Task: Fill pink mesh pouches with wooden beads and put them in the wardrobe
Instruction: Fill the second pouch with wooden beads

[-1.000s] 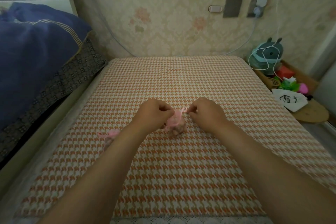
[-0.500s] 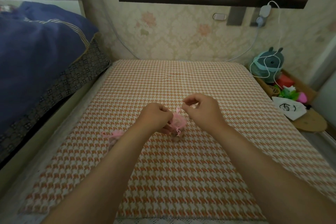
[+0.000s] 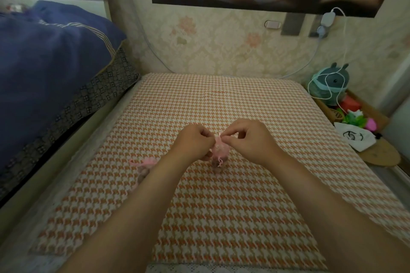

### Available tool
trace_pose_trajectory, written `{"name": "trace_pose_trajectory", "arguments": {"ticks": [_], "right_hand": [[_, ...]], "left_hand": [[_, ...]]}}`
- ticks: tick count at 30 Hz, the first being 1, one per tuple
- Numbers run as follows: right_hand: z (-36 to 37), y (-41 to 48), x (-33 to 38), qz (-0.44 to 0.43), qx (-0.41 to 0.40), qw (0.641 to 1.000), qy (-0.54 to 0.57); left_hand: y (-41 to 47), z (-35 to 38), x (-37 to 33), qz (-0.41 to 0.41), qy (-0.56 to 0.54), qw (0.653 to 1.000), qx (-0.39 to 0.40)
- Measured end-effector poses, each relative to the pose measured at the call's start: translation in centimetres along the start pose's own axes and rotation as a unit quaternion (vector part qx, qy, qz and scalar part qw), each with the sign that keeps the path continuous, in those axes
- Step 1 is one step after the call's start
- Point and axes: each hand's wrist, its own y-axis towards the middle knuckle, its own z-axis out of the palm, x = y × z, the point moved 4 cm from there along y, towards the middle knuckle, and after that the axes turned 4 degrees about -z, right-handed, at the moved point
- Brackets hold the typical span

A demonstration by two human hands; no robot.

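Observation:
A pink mesh pouch (image 3: 219, 150) with beads inside hangs between my two hands, just above the orange houndstooth cloth (image 3: 221, 206). My left hand (image 3: 195, 142) grips the pouch's left side with curled fingers. My right hand (image 3: 248, 137) pinches the pink drawstring at the pouch's top. A second pink mesh pouch (image 3: 145, 165) lies on the cloth to the left, partly hidden behind my left forearm.
A blue quilt (image 3: 48, 68) is piled on the bed at the left. At the right edge stand a teal plush toy (image 3: 330, 83) wrapped in a white cable, a white drawstring bag (image 3: 355, 137), a round wooden board (image 3: 381, 155) and colourful small items. Wallpapered wall lies behind.
Both hands lifted the pouch slightly off the cloth and drew closer together. The right hand's pinch moved up to the pouch's top. The camera tilted up a little.

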Motion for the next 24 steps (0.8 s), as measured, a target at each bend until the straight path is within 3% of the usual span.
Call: {"name": "trace_pose_trajectory", "arguments": {"ticks": [5, 10, 14, 19, 24], "right_hand": [[-1.4, 0.0, -3.0, 0.077, -0.055, 0.995, -0.029], [-0.9, -0.2, -6.4, 0.129, -0.017, 0.983, -0.132], [0.3, 0.3, -7.0, 0.086, 0.048, 0.972, -0.214], [1.3, 0.6, -7.2, 0.046, 0.072, 0.954, -0.289], [0.8, 0.4, -6.4, 0.054, 0.045, 0.968, -0.241]], "left_hand": [[0.2, -0.1, -0.3, 0.050, 0.057, 0.997, -0.004], [0.3, 0.1, -0.3, 0.067, 0.088, 0.994, -0.013], [0.5, 0.3, -0.6, 0.058, 0.072, 0.995, -0.030], [0.2, 0.9, -0.6, -0.001, 0.033, 0.999, 0.000], [0.3, 0.5, -0.1, -0.002, 0.016, 1.000, -0.004]]}}
